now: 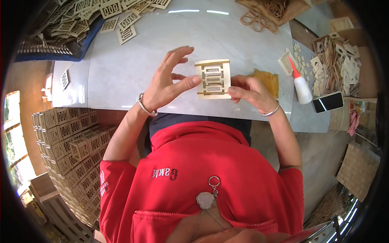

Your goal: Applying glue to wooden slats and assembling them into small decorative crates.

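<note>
A small pale wooden panel (pixel 213 79) with rectangular cut-outs and darker strips along two edges is held up over the table. My right hand (pixel 253 93) pinches its lower right edge, thumb on the front face. On the other side is my left hand (pixel 170 79), its fingers raised and spread. The left thumb tip reaches the panel's left edge; whether it touches, I cannot tell. A folded yellow-brown cloth (pixel 266 82) lies just beyond my right hand. To the right stands a white glue bottle (pixel 302 90) with a red nozzle.
A blue-rimmed crate (pixel 83 50) heaped with similar panels sits at the far left. Stacked panel blocks (pixel 73 141) rise left of the table (pixel 133 60). Rubber bands (pixel 259 20) lie at the far right. A phone (pixel 328 102) and a box of wooden pieces (pixel 338 60) are on the right.
</note>
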Demonstrator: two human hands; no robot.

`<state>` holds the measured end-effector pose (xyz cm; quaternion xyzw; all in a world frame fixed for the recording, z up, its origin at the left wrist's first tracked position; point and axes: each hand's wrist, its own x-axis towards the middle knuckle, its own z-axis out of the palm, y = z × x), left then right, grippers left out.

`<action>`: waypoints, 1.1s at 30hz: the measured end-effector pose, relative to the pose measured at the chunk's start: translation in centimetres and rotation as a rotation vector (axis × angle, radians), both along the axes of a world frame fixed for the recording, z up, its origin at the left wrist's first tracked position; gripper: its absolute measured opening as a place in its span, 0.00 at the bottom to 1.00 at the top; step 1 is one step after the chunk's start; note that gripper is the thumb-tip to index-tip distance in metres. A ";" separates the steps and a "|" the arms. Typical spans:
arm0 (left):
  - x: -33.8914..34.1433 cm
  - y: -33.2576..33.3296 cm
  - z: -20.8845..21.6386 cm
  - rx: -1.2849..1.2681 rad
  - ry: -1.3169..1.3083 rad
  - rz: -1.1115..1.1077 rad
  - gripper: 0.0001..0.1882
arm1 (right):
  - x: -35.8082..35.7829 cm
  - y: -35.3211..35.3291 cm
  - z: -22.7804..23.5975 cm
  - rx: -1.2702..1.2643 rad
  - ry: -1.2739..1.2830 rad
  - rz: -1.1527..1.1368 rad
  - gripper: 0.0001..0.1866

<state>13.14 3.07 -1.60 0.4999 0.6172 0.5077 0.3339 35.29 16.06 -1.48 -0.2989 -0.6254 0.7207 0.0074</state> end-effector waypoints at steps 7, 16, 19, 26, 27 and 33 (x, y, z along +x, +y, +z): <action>-0.2 0.2 0.4 -0.084 -0.030 -0.139 0.17 | -0.6 -1.6 1.2 0.069 0.075 -0.044 0.35; -1.8 -3.4 1.6 -0.067 -0.034 0.064 0.16 | -1.0 -3.0 1.8 0.323 0.094 0.057 0.36; -3.9 -7.4 2.1 0.068 0.077 0.244 0.16 | 2.2 -0.6 1.0 0.833 -0.118 0.133 0.34; -9.4 -25.3 6.6 0.062 1.040 0.972 0.09 | 11.8 7.5 -6.5 1.304 -0.538 -0.010 0.14; -9.0 -26.9 7.7 0.007 1.034 1.067 0.09 | 12.0 8.2 -6.2 1.027 -0.646 -0.018 0.13; -11.1 -37.2 6.9 -0.326 1.059 1.318 0.12 | 11.2 9.0 -7.0 1.133 -0.492 0.042 0.07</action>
